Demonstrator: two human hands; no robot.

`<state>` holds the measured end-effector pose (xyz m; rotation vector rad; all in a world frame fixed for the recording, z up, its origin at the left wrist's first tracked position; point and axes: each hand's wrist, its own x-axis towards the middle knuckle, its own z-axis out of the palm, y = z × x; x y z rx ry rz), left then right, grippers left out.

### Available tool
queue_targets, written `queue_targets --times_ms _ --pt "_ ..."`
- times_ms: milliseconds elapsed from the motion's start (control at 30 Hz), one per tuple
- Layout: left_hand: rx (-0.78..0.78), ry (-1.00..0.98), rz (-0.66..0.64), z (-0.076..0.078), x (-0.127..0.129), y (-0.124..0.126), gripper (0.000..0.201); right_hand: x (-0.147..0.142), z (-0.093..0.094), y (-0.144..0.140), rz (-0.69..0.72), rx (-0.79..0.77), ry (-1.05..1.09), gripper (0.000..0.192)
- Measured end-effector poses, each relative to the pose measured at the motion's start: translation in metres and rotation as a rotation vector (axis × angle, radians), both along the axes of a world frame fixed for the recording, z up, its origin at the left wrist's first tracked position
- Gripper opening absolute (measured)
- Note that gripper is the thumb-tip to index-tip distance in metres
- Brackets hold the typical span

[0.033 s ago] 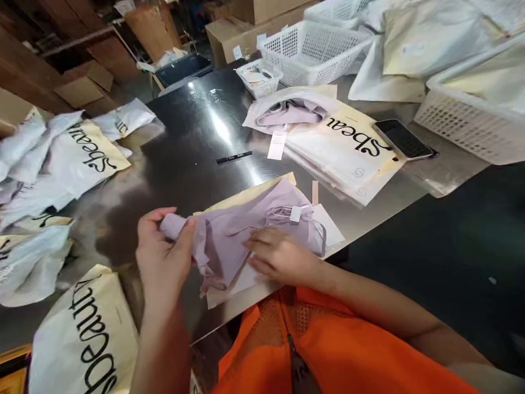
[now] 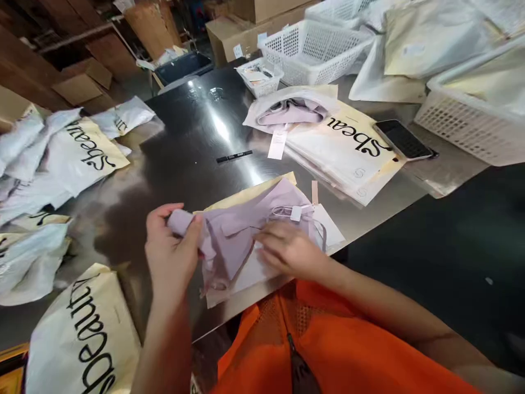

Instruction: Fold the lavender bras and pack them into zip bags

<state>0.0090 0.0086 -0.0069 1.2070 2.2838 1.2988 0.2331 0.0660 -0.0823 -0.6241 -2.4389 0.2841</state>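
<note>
Both hands on one lilac garment (image 2: 241,235) lying over a cream mailer bag (image 2: 250,194) at the tabletop (image 2: 184,158) near edge, 6 o'clock. Left hand (image 2: 172,254) fingers pinch the rolled fabric end; right hand (image 2: 289,249) fingers lie flat, pressing the cloth near the white tag (image 2: 295,213). Step judged: folding. Next calls for tucking loose fabric flat. Marker pen (image 2: 234,157) at 12 o'clock.

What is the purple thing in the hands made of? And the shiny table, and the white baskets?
The purple garment looks like soft, matte cloth: it folds and bunches in the left hand, while the right hand presses on it. The table seems polished metal, since it mirrors the lights. The white baskets look like stiff plastic with a lattice of holes.
</note>
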Motion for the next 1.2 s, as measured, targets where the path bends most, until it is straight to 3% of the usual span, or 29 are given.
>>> queue_targets --times_ms 100,167,267,400,500,567,633,700,767,833,900,1000,1100,1200 --pt "-0.101 -0.225 -0.32 -0.021 0.021 0.024 0.065 0.041 -0.006 0.027 -0.201 0.003 -0.125 0.035" --pt "-0.18 -0.201 -0.496 -0.036 0.028 0.037 0.07 0.057 -0.01 0.042 -0.251 0.002 -0.257 0.044" --pt "-0.2 0.005 -0.557 -0.06 0.029 0.046 0.056 0.068 -0.014 0.05 -0.216 0.059 -0.312 0.033" --pt "-0.254 0.113 -0.577 -0.082 0.027 0.041 0.047 0.082 0.0 0.029 -0.103 0.154 -0.133 0.021" --pt "-0.229 0.177 -0.582 -0.086 0.029 0.033 0.043 0.088 0.016 -0.005 0.044 -0.036 -0.131 0.018" --pt "-0.182 0.229 -0.587 -0.085 0.029 0.032 0.037 0.082 0.02 -0.03 0.149 -0.379 -0.1 0.018" --pt "-0.119 0.308 -0.58 -0.081 0.024 0.035 0.033 0.065 0.015 -0.053 0.203 -0.936 0.052 0.027" --pt "-0.067 0.401 -0.557 -0.077 0.015 0.042 0.034 0.038 0.003 -0.068 0.118 -1.577 0.326 0.038" --pt "-0.088 0.455 -0.55 -0.073 0.005 0.054 0.037 0.009 -0.011 -0.071 -0.105 -2.007 0.681 0.045" --pt "-0.195 0.432 -0.6 -0.071 -0.003 0.068 0.04 -0.02 -0.023 -0.063 -0.322 -2.12 1.023 0.041" --pt "-0.309 0.375 -0.692 -0.07 -0.003 0.08 0.041 -0.046 -0.028 -0.047 -0.442 -2.079 1.277 0.032" --pt "-0.386 0.347 -0.794 -0.062 0.011 0.086 0.035 -0.074 -0.025 -0.021 -0.537 -1.989 1.476 0.025" --pt "-0.376 0.387 -0.807 -0.036 0.038 0.064 0.037 -0.081 -0.013 -0.003 -0.583 -1.929 1.526 0.022" --pt "-0.129 0.534 -0.833 0.005 0.055 0.016 0.034 -0.056 -0.006 0.009 -0.433 -1.952 1.519 0.025"
